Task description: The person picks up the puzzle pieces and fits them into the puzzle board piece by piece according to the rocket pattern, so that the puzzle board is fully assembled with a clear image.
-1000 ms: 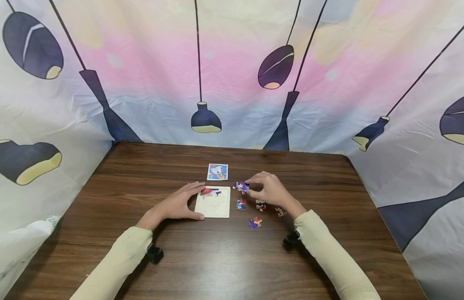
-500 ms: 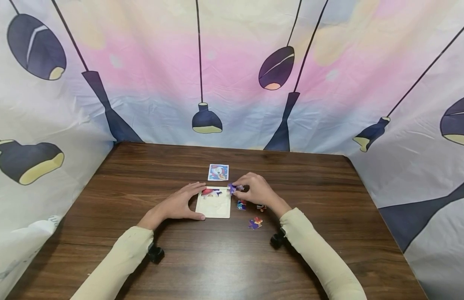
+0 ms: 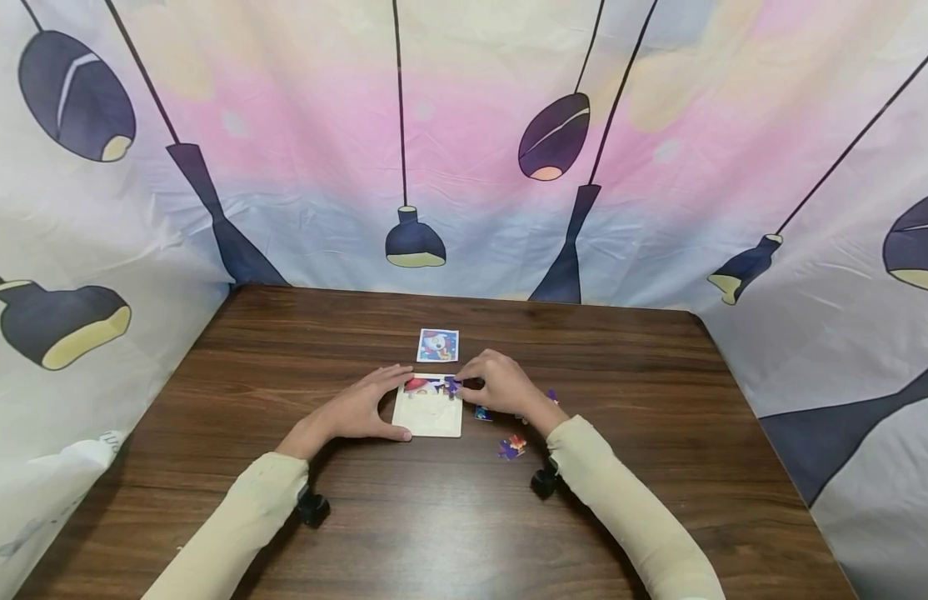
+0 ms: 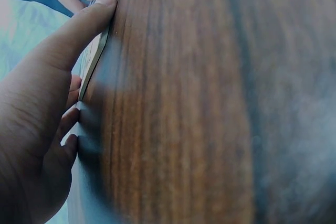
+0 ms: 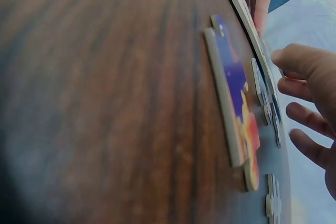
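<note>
In the head view, a cream puzzle tray [image 3: 426, 421] lies flat on the table. My left hand [image 3: 359, 406] holds its left side, fingers at the far corner and thumb at the near one. The left wrist view shows that thumb [image 4: 79, 38] on the tray's edge. A red-and-white section of picture [image 3: 417, 386] fills the tray's upper left. At the upper right corner, my right hand [image 3: 500, 383] pinches a purple puzzle piece [image 3: 452, 387] between thumb and fingers. From the right wrist, the piece is mostly hidden behind the fingers.
Loose puzzle pieces lie right of the tray: a purple-and-orange one [image 3: 512, 447], a blue one [image 3: 482, 412] and others partly under my right wrist. A small picture card [image 3: 437, 345] lies beyond the tray. A printed curtain [image 3: 321, 167] hangs behind the wooden table [image 3: 321, 317].
My right hand has carried the purple piece leftward from the table beside the tray onto its upper right corner. The left hand has kept its hold on the tray.
</note>
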Action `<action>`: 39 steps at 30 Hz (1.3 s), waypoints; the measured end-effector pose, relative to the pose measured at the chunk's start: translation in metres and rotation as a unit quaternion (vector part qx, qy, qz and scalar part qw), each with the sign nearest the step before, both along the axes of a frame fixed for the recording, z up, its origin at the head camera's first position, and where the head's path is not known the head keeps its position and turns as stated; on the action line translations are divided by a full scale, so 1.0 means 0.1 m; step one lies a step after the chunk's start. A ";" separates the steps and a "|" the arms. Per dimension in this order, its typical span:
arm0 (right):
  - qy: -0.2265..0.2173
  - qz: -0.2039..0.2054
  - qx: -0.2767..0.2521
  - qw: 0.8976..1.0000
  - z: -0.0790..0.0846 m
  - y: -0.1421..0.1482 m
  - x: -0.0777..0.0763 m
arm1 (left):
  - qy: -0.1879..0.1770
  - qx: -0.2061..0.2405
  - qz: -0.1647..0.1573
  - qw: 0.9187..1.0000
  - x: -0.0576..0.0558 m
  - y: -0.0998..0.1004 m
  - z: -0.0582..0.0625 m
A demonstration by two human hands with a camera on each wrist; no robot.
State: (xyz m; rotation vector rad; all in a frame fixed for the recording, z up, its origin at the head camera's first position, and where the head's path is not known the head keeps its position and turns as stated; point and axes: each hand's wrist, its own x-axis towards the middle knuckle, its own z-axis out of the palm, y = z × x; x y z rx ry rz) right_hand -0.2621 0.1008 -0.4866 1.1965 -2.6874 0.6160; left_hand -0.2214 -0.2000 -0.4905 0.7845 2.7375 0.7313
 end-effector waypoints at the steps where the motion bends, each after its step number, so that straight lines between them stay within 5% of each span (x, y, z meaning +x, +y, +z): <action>1: -0.001 0.001 -0.001 1.000 0.00 -0.01 0.00 | 0.000 -0.001 0.000 1.000 0.00 0.00 0.00; 39: -0.032 0.002 0.058 0.998 0.09 -0.16 -0.04 | -0.008 0.004 0.000 1.000 0.01 0.01 0.01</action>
